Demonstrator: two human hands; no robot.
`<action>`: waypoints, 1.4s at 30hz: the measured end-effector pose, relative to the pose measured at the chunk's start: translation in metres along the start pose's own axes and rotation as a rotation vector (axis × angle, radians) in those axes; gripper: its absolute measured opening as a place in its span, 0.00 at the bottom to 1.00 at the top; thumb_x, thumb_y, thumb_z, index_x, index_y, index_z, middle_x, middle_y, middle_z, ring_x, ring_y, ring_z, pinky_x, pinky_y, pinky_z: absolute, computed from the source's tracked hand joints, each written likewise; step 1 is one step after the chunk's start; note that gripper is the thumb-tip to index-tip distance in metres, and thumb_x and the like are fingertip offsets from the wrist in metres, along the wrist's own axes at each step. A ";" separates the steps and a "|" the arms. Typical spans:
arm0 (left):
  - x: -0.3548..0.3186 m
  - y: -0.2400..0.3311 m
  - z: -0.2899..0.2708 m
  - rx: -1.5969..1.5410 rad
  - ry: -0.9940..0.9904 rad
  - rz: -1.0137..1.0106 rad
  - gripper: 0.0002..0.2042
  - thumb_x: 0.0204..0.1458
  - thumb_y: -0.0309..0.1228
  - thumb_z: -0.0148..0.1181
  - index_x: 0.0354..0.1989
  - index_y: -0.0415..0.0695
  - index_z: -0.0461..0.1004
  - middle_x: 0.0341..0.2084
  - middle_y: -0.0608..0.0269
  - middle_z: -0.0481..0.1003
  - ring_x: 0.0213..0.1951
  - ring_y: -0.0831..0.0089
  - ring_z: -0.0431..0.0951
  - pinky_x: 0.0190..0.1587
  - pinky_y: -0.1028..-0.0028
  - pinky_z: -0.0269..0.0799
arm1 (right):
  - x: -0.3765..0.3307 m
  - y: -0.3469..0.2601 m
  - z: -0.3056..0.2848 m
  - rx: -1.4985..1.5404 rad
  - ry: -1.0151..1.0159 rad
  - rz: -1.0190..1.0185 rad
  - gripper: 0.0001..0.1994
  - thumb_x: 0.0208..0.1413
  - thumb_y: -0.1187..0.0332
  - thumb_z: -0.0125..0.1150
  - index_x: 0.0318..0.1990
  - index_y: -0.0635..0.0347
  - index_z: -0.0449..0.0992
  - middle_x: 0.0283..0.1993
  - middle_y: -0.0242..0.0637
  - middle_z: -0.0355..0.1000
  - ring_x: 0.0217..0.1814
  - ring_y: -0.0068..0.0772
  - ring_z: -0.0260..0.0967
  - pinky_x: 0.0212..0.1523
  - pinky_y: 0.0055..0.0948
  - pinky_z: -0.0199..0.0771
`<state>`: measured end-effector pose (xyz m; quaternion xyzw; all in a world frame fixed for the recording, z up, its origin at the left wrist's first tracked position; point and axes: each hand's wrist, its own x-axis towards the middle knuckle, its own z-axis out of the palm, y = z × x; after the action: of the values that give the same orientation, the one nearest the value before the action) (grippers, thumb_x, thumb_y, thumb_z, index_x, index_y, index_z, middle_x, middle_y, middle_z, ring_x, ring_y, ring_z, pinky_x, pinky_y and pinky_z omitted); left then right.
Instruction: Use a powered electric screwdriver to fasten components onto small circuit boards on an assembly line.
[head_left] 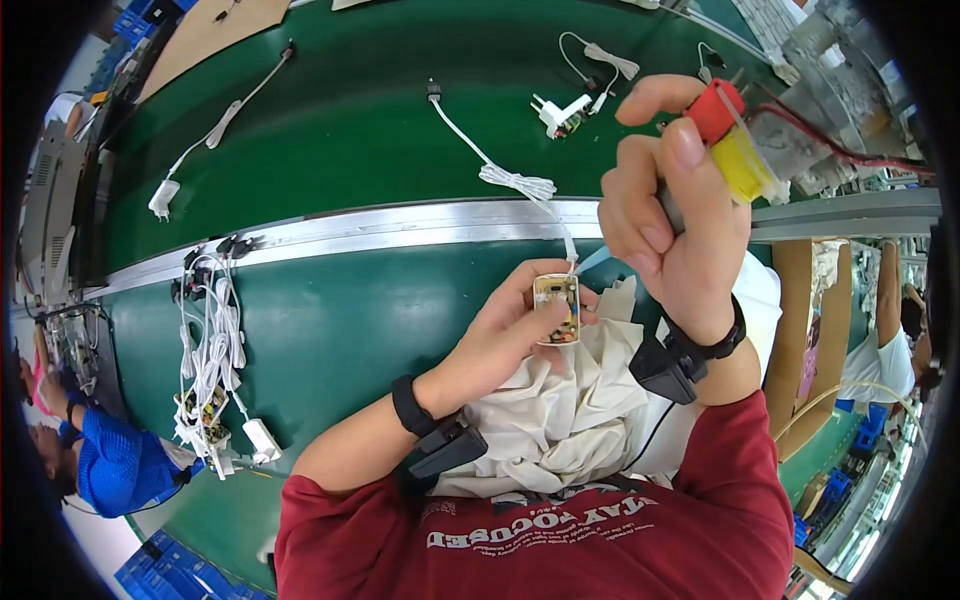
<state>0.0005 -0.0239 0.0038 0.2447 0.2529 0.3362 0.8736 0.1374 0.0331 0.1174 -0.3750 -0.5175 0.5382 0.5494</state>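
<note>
In my left hand (497, 335) is a small white power adapter with its casing off on one side. The adapter's bare circuit board (557, 298) faces up, my thumb on it, and a white cable (488, 165) runs from its top across the metal rail. My right hand (675, 190) is raised at the upper right with its fingers curled. Its thumb and forefinger are beside a red block (716, 110) with a yellow part (740, 165) below. A light blue tapered piece (597, 261) shows between that hand and the adapter; what the palm holds is mostly hidden.
A bundle of white cables with adapters (212, 350) lies at left. Beyond the metal rail (400, 222), more corded adapters lie on a green belt (330, 130). White cloth (560, 420) covers my lap. A cardboard box (800, 330) stands right; a person in blue (130, 460) is at left.
</note>
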 end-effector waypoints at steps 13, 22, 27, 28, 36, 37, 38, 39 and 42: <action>0.002 -0.001 -0.009 0.081 -0.092 0.081 0.20 0.57 0.21 0.45 0.58 0.45 0.52 0.54 0.53 0.64 0.53 0.69 0.68 0.45 0.69 0.77 | 0.000 0.023 0.003 0.014 -0.004 -0.020 0.14 0.60 0.55 0.47 0.33 0.56 0.57 0.10 0.25 0.50 0.07 0.15 0.41 0.08 0.17 0.43; 0.002 -0.005 -0.011 0.068 -0.070 0.089 0.19 0.57 0.21 0.44 0.57 0.43 0.52 0.54 0.53 0.64 0.54 0.68 0.68 0.46 0.68 0.77 | -0.002 0.018 0.001 -0.020 -0.096 0.000 0.16 0.61 0.54 0.45 0.39 0.58 0.57 0.10 0.25 0.50 0.07 0.15 0.43 0.09 0.17 0.43; 0.004 0.004 -0.020 -0.106 0.068 0.057 0.17 0.59 0.22 0.42 0.56 0.43 0.55 0.53 0.52 0.64 0.55 0.65 0.67 0.47 0.66 0.76 | -0.010 0.014 0.008 -0.007 -0.101 0.031 0.16 0.62 0.52 0.44 0.39 0.57 0.56 0.10 0.25 0.50 0.07 0.15 0.43 0.09 0.17 0.43; 0.003 0.005 -0.020 -0.108 0.068 0.059 0.17 0.59 0.22 0.42 0.56 0.43 0.55 0.53 0.52 0.64 0.55 0.65 0.67 0.47 0.66 0.76 | -0.012 0.014 0.010 -0.003 -0.103 0.035 0.16 0.62 0.52 0.44 0.39 0.57 0.55 0.10 0.25 0.50 0.07 0.15 0.43 0.09 0.17 0.43; -0.002 0.005 -0.023 -0.138 0.034 0.144 0.16 0.59 0.23 0.41 0.56 0.42 0.56 0.52 0.51 0.65 0.55 0.63 0.68 0.47 0.63 0.77 | -0.016 0.018 0.014 0.027 -0.124 0.065 0.16 0.62 0.52 0.44 0.34 0.54 0.53 0.11 0.24 0.50 0.08 0.14 0.42 0.09 0.17 0.43; -0.002 0.005 -0.023 -0.143 0.035 0.145 0.16 0.59 0.22 0.41 0.56 0.42 0.56 0.52 0.51 0.65 0.55 0.63 0.68 0.47 0.63 0.77 | -0.016 0.019 0.014 0.027 -0.126 0.066 0.16 0.62 0.52 0.44 0.34 0.54 0.53 0.11 0.24 0.50 0.08 0.14 0.42 0.09 0.17 0.43; -0.002 0.004 -0.023 -0.147 0.036 0.145 0.16 0.59 0.22 0.41 0.56 0.42 0.56 0.52 0.51 0.66 0.55 0.63 0.68 0.47 0.63 0.77 | -0.016 0.019 0.013 0.012 -0.134 0.053 0.16 0.62 0.52 0.44 0.35 0.54 0.53 0.11 0.24 0.50 0.08 0.14 0.42 0.09 0.17 0.43; -0.002 0.004 -0.023 -0.151 0.036 0.146 0.16 0.59 0.22 0.41 0.56 0.42 0.56 0.52 0.51 0.66 0.55 0.63 0.68 0.46 0.63 0.77 | -0.016 0.019 0.013 -0.003 -0.142 0.040 0.16 0.62 0.52 0.44 0.35 0.54 0.54 0.11 0.24 0.50 0.08 0.14 0.42 0.09 0.17 0.44; -0.001 0.005 -0.022 -0.139 0.031 0.147 0.16 0.59 0.24 0.41 0.56 0.42 0.56 0.52 0.51 0.65 0.55 0.63 0.68 0.48 0.62 0.76 | -0.015 0.018 0.012 -0.033 -0.148 0.027 0.16 0.62 0.52 0.44 0.36 0.55 0.54 0.11 0.24 0.50 0.08 0.14 0.43 0.09 0.17 0.44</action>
<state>-0.0160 -0.0162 -0.0097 0.1960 0.2238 0.4199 0.8574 0.1240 0.0189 0.1001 -0.3502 -0.5604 0.5634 0.4959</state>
